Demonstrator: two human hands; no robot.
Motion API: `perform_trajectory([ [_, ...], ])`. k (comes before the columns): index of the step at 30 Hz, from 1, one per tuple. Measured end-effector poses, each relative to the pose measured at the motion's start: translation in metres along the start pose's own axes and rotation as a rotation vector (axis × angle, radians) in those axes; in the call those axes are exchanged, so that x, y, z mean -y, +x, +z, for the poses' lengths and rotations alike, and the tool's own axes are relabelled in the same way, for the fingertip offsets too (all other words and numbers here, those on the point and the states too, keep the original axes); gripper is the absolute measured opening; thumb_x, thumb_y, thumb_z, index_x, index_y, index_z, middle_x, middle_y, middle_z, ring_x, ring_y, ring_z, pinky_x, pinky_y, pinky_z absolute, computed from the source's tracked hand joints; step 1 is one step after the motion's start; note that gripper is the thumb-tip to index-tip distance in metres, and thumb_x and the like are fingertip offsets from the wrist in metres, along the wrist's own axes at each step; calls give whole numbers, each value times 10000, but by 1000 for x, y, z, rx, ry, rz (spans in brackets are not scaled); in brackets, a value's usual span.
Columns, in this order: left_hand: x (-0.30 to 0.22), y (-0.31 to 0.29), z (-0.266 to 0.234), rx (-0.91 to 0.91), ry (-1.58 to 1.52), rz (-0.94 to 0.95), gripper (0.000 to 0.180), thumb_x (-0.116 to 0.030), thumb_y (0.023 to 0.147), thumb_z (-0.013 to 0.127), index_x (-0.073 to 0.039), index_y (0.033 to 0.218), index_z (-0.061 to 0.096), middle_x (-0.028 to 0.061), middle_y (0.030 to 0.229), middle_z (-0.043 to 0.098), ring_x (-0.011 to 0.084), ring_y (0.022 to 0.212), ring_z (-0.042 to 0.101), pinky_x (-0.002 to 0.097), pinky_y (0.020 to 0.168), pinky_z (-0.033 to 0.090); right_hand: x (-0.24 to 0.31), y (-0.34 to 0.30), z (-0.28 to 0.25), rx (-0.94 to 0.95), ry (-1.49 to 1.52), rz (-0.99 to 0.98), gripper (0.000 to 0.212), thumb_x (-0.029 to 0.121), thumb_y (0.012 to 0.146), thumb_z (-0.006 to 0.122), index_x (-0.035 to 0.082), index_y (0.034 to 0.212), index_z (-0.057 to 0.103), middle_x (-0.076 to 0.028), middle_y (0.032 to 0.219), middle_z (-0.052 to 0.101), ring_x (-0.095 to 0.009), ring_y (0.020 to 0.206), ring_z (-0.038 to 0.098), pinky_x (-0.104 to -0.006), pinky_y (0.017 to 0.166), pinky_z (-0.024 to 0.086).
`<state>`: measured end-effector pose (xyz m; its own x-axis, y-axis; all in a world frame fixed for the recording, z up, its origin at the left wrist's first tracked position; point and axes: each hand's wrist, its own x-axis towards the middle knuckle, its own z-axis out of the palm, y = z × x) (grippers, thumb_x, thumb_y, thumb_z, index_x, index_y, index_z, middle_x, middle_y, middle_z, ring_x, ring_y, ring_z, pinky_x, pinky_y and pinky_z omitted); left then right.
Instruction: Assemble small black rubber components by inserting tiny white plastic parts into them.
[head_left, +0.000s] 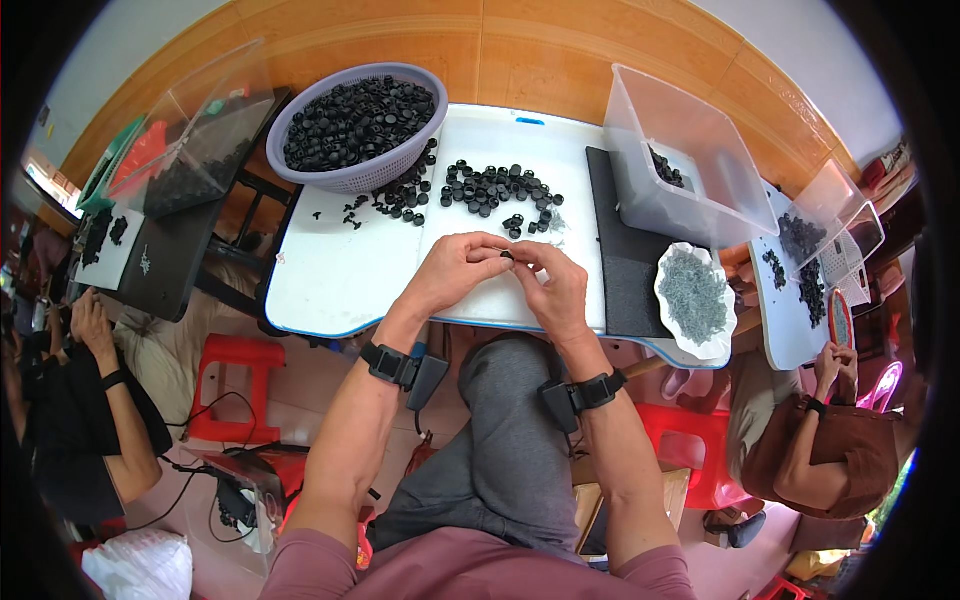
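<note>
Over the near part of the white table [385,275], my left hand [458,272] and my right hand [555,288] meet fingertip to fingertip. Both are closed in a pinch around a small black plastic part [507,255], mostly covered by the fingers. Just beyond them lies a loose cluster of short round black caps [490,190]. A few thin pale grey pieces [556,228] are scattered beside that cluster. To the right of my right hand, a white scalloped dish [666,318] holds a heap of small grey-green pieces [695,292], too fine to name.
A lilac basket [345,180] full of black caps stands at the back left, with small black bits [355,212] below it. At the right, a clear plastic bin [690,200] rests on a black mat [630,290]. People sit at side tables left and right; red stools [238,385] stand below.
</note>
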<state>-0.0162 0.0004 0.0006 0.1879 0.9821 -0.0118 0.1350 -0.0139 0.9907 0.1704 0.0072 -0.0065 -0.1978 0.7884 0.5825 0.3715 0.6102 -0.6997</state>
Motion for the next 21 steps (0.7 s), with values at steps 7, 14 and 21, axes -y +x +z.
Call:
perform_trajectory([
  [7, -7, -4, 1, 0, -39, -7, 243, -56, 914, 734, 45, 1134, 731, 99, 1029, 774, 116, 932, 713, 245, 848, 560, 3, -2, -3, 47, 23, -66, 229, -32, 830, 749, 34, 1049, 735, -103, 963, 766, -226, 826, 734, -328, 740, 580],
  [14, -1, -7, 7, -77, -28, 33, 263, -62, 910, 744, 32, 1154, 724, 95, 1028, 769, 120, 938, 712, 252, 846, 565, -5, 0, -4, 53, 299, 280, 113, 12, 871, 732, 6, 983, 743, -68, 847, 752, -116, 733, 682, -268, 662, 528],
  [21, 1, -5, 9, -60, 64, 66, 276, -55, 909, 743, 38, 1168, 718, 103, 1046, 763, 141, 965, 715, 265, 861, 572, -11, 4, -1, 89, 228, 322, 85, 47, 843, 747, 2, 916, 746, -74, 784, 713, -109, 678, 646, -262, 626, 510],
])
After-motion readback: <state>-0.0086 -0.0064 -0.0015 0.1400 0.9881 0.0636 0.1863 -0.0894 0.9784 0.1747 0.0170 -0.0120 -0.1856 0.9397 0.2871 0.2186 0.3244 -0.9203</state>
